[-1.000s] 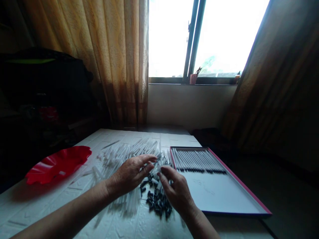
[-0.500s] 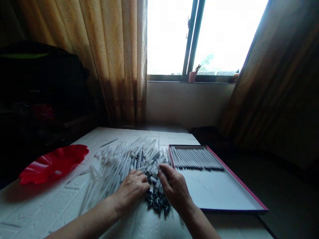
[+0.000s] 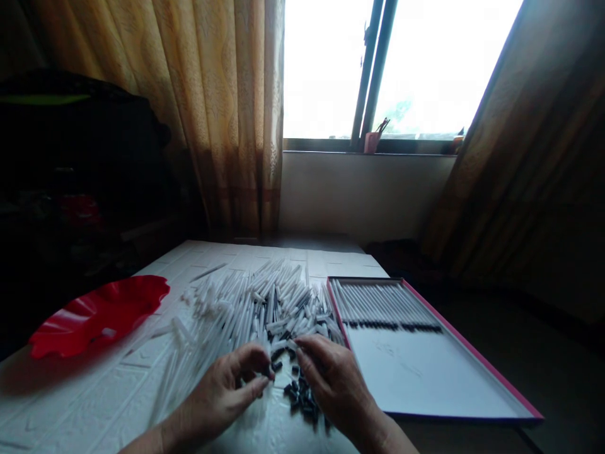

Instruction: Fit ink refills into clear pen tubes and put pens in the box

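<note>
From the head camera I see my left hand (image 3: 227, 391) pinching a small black cap (image 3: 271, 376) between thumb and forefinger, just beside the cap pile (image 3: 302, 398). My right hand (image 3: 331, 381), fingers curled loosely, rests on the white tubes (image 3: 265, 302), apparently gripping nothing; finished ones lie lined up in the tray (image 3: 425, 366).

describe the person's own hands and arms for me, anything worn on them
Both are bare: the left hand and right hand show no gloves, rings or watch, and the forearms carry no sleeves as far as the frame shows. Dim light hides finer detail.
</note>
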